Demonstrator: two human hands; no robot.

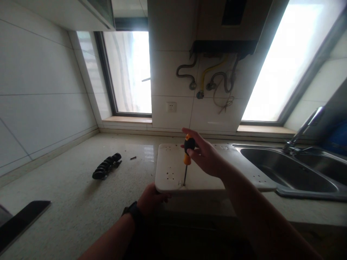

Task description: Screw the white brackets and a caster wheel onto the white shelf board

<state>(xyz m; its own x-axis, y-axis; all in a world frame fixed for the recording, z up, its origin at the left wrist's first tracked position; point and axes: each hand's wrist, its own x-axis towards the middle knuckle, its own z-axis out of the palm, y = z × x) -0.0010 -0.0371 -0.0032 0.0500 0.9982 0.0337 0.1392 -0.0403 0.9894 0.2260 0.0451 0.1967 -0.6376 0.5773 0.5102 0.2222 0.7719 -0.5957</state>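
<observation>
My right hand [204,153] grips an orange-and-black screwdriver [187,153] near the middle of the view. The screwdriver stands almost upright, its tip on a small fitting at the front edge of a white board [208,177]. Small groups of holes show near the board's corners. At the board's front left corner, my left hand [152,198] is closed on the edge, with a dark watch on the wrist. Left of the board lie a row of black ribbed round parts [107,166] and a short dark piece [133,157].
The board lies on a speckled counter [130,195] and reaches a steel double sink [287,169] with a faucet [303,130] on the right. A dark flat object [23,220] lies at the left front. Hoses [187,68] hang below a wall-mounted appliance [230,25].
</observation>
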